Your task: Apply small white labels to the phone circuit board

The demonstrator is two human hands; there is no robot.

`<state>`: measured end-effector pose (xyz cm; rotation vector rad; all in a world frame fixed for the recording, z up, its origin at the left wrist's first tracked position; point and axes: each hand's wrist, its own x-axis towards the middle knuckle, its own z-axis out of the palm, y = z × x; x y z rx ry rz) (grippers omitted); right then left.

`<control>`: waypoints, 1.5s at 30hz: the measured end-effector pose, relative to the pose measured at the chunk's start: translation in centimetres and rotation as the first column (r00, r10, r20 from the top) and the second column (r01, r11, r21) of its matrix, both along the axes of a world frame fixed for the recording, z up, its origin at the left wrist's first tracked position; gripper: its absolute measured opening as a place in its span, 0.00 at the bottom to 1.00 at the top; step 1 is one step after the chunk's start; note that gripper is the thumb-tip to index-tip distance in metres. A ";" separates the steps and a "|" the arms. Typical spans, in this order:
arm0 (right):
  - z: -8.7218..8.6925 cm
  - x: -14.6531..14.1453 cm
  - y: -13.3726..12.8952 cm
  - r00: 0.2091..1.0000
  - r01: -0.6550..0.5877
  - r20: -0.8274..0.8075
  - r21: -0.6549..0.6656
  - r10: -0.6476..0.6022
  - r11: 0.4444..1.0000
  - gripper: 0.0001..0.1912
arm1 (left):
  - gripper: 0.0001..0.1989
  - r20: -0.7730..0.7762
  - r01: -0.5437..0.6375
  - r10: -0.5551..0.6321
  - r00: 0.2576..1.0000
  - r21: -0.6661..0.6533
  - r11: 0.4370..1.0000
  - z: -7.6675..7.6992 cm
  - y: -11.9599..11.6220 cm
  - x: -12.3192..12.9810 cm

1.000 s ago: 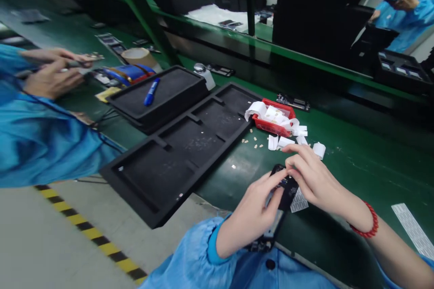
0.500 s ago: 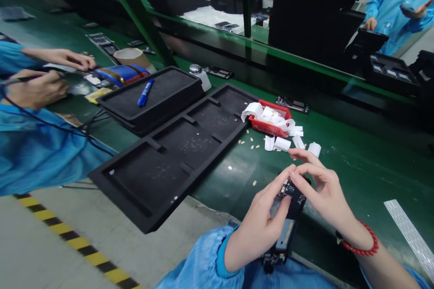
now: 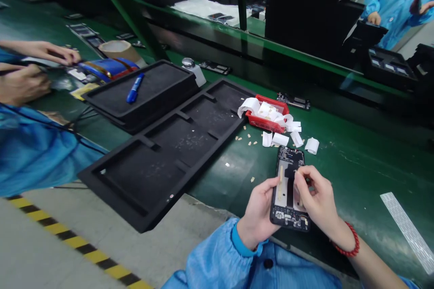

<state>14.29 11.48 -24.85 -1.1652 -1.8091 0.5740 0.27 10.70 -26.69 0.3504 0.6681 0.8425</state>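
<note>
A: Phone frame [image 3: 290, 187], opened, lies face-up between two hands low over the green worktop [image 3: 356, 162]. What is far left of them?

B: Well off to the left, a co-worker's hands [image 3: 25, 83] in blue sleeves are busy by a roll of tape [image 3: 118, 49]. Nearer, a shallow black tray [image 3: 142, 95] carries a blue marker [image 3: 134, 89], and a long black foam tray [image 3: 169, 153] with compartments reaches toward the holder's side.

A: And the left hand [image 3: 259, 210]?

B: Its grip is closed on the frame's left edge, thumb on top, fingers hidden underneath.

A: The right hand [image 3: 315, 198]?

B: Curled against the frame's right side, fingertips [image 3: 298, 176] pinched together on something small over the inner parts. I cannot make out what it is. A red bead bracelet [image 3: 347, 244] sits at that wrist.

A: Beyond the grip?

B: Just past the frame's far end lie white curled paper strips [image 3: 281, 137] and small tan scraps, spilling from a red bin [image 3: 266, 119]. Far right, a pale perforated strip [image 3: 405, 226] lies flat.
</note>
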 end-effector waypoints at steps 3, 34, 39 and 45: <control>0.9 0.6 -0.4 0.999 -0.049 0.000 -0.061 0.050 0.997 0.10 | 0.25 0.025 -0.012 0.012 1.000 0.014 1.000 0.8 -0.9 0.1; 6.3 1.4 -1.8 0.954 -0.292 0.043 -0.067 0.296 0.954 0.09 | 0.29 -0.346 0.164 0.098 0.933 0.653 0.740 2.8 -2.5 -0.9; 6.3 1.3 -2.0 0.957 -0.285 0.043 -0.070 0.288 0.956 0.10 | 0.28 -0.351 0.164 0.093 0.932 0.636 0.754 2.9 -2.5 -0.9; 6.2 1.3 -1.7 0.962 -0.262 0.060 -0.058 0.266 0.963 0.10 | 0.26 -0.301 0.124 0.098 0.949 0.639 0.759 3.2 -2.2 -0.6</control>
